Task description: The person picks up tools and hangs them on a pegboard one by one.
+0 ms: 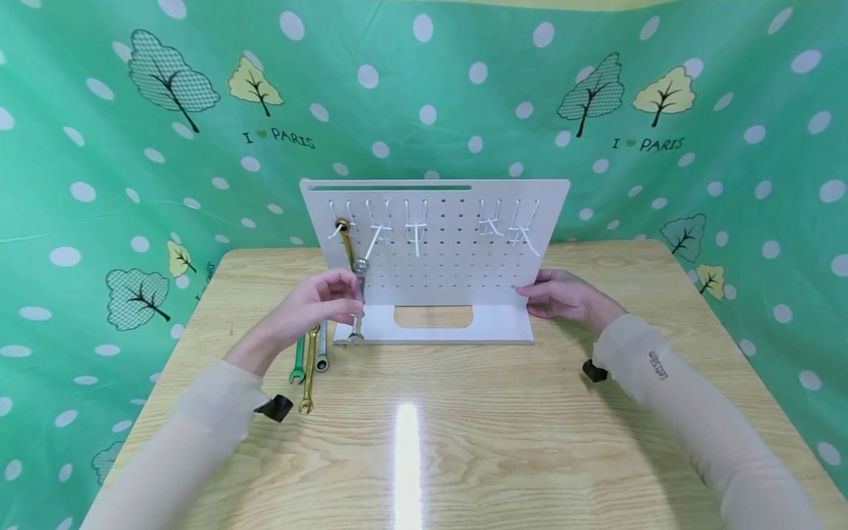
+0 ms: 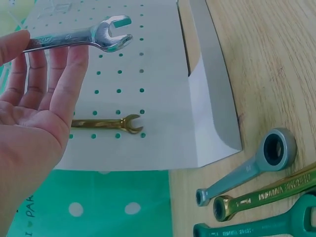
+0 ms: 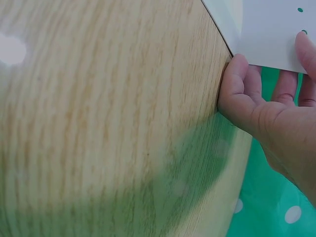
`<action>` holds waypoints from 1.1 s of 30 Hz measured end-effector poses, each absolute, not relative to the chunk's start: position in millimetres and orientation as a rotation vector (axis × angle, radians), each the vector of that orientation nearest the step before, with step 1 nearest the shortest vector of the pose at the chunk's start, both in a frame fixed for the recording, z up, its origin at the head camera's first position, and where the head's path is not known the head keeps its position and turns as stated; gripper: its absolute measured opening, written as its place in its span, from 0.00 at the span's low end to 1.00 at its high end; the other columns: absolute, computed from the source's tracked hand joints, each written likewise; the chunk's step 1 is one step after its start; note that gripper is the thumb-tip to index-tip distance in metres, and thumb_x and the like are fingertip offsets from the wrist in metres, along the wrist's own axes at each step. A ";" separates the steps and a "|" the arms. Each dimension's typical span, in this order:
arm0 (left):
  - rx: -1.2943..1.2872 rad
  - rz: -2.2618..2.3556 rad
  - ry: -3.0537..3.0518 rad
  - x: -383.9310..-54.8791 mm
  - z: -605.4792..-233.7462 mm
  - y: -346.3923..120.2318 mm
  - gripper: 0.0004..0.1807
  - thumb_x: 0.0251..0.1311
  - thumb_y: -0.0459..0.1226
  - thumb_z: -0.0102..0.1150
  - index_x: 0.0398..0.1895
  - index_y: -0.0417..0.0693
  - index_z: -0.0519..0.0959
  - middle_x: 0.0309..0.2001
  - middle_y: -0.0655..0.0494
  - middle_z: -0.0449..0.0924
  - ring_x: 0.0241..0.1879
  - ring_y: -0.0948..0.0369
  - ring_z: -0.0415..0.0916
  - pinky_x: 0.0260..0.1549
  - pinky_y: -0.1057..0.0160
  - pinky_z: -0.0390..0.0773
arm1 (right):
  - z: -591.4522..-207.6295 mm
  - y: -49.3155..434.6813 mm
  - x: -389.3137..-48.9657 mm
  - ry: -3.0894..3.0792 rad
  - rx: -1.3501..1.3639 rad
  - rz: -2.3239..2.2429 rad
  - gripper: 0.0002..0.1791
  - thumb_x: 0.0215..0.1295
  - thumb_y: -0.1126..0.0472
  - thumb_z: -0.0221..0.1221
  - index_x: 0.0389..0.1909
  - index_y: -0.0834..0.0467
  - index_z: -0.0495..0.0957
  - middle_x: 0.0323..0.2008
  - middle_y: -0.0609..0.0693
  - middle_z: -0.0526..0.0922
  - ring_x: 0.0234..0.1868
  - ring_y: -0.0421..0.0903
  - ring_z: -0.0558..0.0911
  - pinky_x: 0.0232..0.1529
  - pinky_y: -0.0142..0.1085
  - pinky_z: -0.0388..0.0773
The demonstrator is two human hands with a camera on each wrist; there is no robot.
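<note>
My left hand pinches a silver combination wrench between thumb and fingers, its open end pointing down. Its ring end is right at the tip of the second white hook from the left on a white pegboard. From the leftmost hook hangs a gold wrench, partly hidden behind the silver one in the head view. My right hand grips the board's lower right edge, thumb on the front face and fingers behind it.
Left of the board's base, a green wrench, another gold wrench and a grey ratchet wrench lie side by side on the wooden table. More white hooks stick out along the board. A green patterned cloth hangs behind.
</note>
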State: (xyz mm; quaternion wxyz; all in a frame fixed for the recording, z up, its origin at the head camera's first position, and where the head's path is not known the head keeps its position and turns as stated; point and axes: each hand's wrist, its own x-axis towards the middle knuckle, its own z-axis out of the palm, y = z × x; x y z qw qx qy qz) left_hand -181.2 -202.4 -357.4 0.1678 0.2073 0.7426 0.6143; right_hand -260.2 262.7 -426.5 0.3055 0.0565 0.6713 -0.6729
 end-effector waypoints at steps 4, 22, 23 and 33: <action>0.596 1.767 2.098 -184.8 -363.2 -199.9 0.10 0.68 0.31 0.60 0.49 0.41 0.73 0.42 0.46 0.79 0.41 0.54 0.81 0.45 0.53 0.86 | -427.0 262.4 -261.1 1.777 0.153 -1.780 0.18 0.68 0.65 0.65 0.57 0.52 0.76 0.51 0.47 0.85 0.56 0.53 0.79 0.58 0.46 0.75; 0.426 1.914 2.060 -193.8 -389.5 -173.8 0.10 0.74 0.36 0.57 0.49 0.39 0.72 0.59 0.31 0.71 0.55 0.50 0.76 0.56 0.53 0.81 | -427.9 262.2 -260.3 1.790 0.169 -1.785 0.19 0.68 0.66 0.65 0.58 0.54 0.75 0.52 0.48 0.85 0.56 0.54 0.79 0.56 0.46 0.77; 0.412 1.922 2.061 -193.9 -390.7 -172.4 0.10 0.74 0.37 0.57 0.48 0.39 0.72 0.59 0.31 0.71 0.55 0.50 0.76 0.56 0.53 0.81 | -427.8 262.3 -260.1 1.793 0.165 -1.781 0.19 0.68 0.65 0.65 0.58 0.54 0.75 0.52 0.48 0.85 0.56 0.54 0.78 0.56 0.46 0.77; 0.380 1.933 2.107 -197.4 -396.6 -165.9 0.14 0.73 0.42 0.60 0.49 0.40 0.74 0.51 0.45 0.78 0.51 0.51 0.79 0.52 0.53 0.83 | -427.5 263.1 -260.1 1.789 0.138 -1.777 0.19 0.68 0.65 0.65 0.58 0.53 0.76 0.52 0.47 0.85 0.57 0.54 0.78 0.59 0.48 0.75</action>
